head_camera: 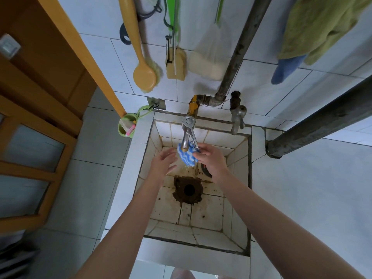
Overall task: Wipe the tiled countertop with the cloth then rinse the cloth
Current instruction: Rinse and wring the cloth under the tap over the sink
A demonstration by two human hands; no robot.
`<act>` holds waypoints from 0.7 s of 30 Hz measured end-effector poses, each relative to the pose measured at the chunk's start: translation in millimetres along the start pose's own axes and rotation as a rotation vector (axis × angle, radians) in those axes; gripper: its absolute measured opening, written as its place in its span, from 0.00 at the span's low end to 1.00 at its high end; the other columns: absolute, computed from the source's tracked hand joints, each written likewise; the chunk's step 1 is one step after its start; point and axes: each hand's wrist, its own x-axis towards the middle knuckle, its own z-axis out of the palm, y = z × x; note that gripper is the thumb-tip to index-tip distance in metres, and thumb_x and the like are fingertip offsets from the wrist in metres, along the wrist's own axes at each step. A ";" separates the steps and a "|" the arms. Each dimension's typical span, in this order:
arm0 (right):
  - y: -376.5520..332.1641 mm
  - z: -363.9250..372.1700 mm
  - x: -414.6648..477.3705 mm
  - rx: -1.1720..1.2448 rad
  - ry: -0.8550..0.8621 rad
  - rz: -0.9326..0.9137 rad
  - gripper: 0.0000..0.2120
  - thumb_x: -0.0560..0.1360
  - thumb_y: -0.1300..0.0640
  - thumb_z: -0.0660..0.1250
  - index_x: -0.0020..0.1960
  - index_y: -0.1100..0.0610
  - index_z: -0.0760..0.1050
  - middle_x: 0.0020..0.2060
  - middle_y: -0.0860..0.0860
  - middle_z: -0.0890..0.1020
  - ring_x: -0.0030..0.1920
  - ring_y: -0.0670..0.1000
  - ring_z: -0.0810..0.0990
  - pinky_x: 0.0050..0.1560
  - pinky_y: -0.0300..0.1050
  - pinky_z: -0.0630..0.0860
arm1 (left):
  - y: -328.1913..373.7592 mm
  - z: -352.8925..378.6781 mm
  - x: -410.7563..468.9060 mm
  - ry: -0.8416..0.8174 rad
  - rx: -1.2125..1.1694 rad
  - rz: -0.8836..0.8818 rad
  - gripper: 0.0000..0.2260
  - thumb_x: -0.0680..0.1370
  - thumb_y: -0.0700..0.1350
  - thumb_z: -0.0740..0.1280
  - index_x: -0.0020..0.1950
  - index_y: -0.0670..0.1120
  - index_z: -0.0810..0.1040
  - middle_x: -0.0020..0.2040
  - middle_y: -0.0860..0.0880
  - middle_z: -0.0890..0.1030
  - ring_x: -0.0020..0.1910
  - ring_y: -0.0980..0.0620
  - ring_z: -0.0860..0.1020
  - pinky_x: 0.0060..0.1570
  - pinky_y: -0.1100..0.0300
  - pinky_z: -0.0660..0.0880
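Note:
A blue cloth with white wavy stripes (187, 156) is bunched up right under the spout of the metal faucet (186, 133), over the tiled sink basin (237, 222). My right hand (210, 161) grips the cloth from the right side. My left hand (164, 163) hovers just left of the cloth with its fingers spread, and I cannot tell if it touches the cloth. Water seems to drip below the cloth. The dark, stained drain hole (189, 189) lies beneath my hands.
A second tap (237, 116) and rusty pipes (241, 47) stand behind the sink. Brushes and sponges (175, 63) hang on the white tiled wall, with towels (314, 27) at top right. A green cup (126, 127) hangs left of the sink. A wooden door (40, 97) is at left.

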 end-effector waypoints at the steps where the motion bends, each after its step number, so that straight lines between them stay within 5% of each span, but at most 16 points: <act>1: 0.0 -0.6 -0.5 -0.003 -0.005 -0.002 0.14 0.72 0.69 0.68 0.44 0.49 0.76 0.46 0.52 0.81 0.54 0.54 0.80 0.60 0.52 0.76 | -0.4 -0.1 -0.1 0.019 0.002 -0.001 0.14 0.80 0.37 0.60 0.66 0.41 0.72 0.63 0.43 0.75 0.60 0.47 0.74 0.51 0.60 0.74; 5: -3.2 3.2 -6.7 -0.060 -0.047 -0.053 0.11 0.72 0.70 0.67 0.52 0.59 0.78 0.49 0.55 0.82 0.52 0.53 0.81 0.54 0.44 0.78 | 0.8 3.1 -2.1 -0.065 -0.062 -0.058 0.12 0.82 0.44 0.57 0.61 0.42 0.74 0.59 0.42 0.79 0.58 0.45 0.78 0.50 0.57 0.78; 8: -1.6 10.7 -13.8 -0.198 -0.201 -0.120 0.11 0.75 0.74 0.61 0.57 0.73 0.73 0.48 0.68 0.79 0.43 0.41 0.82 0.48 0.35 0.78 | 3.0 7.2 -2.7 -0.105 -0.156 -0.137 0.16 0.81 0.49 0.57 0.62 0.40 0.74 0.57 0.41 0.80 0.54 0.43 0.80 0.41 0.61 0.80; 12: 3.3 13.3 -16.0 -0.193 -0.223 -0.023 0.23 0.75 0.67 0.65 0.69 0.61 0.66 0.62 0.57 0.76 0.60 0.53 0.77 0.56 0.42 0.76 | -2.5 6.9 -0.2 -0.055 -0.047 -0.145 0.18 0.77 0.49 0.64 0.63 0.40 0.74 0.56 0.42 0.81 0.51 0.45 0.81 0.38 0.64 0.80; 16: 8.2 6.0 -13.5 -0.252 -0.145 0.007 0.20 0.72 0.67 0.68 0.64 0.62 0.71 0.54 0.58 0.80 0.53 0.54 0.81 0.55 0.51 0.79 | -12.7 6.6 0.5 -0.028 0.053 -0.070 0.16 0.77 0.42 0.65 0.64 0.39 0.73 0.58 0.41 0.79 0.52 0.46 0.80 0.40 0.64 0.80; 21: 5.6 1.5 -6.5 -0.235 -0.034 0.054 0.16 0.75 0.63 0.67 0.62 0.60 0.74 0.57 0.56 0.79 0.57 0.55 0.78 0.62 0.51 0.74 | -11.3 8.5 0.3 -0.077 -0.015 -0.097 0.12 0.80 0.44 0.60 0.60 0.40 0.74 0.58 0.40 0.78 0.50 0.47 0.79 0.42 0.61 0.78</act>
